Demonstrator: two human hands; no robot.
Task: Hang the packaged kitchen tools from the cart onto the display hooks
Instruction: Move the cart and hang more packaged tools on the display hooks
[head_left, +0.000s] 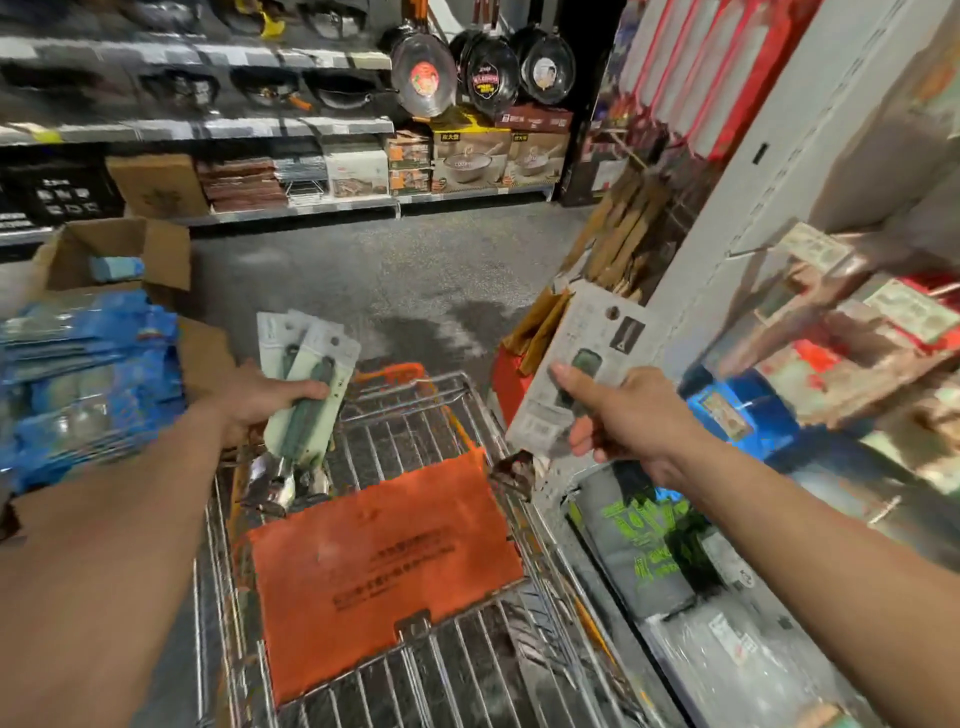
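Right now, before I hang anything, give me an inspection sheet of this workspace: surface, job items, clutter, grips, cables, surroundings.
Surface: wire cart with an orange flap lying in it.
Job's things: pale green tool packs and one grey carded tool, both in hand.
Clutter: blue packs and an open cardboard box left of the cart.
Grips: left hand grips the green packs over the cart; right hand holds the grey card up beside the right display.
Cables: nothing seen.
Surroundings: hanging pans ahead; stocked hook display at right, blurred.
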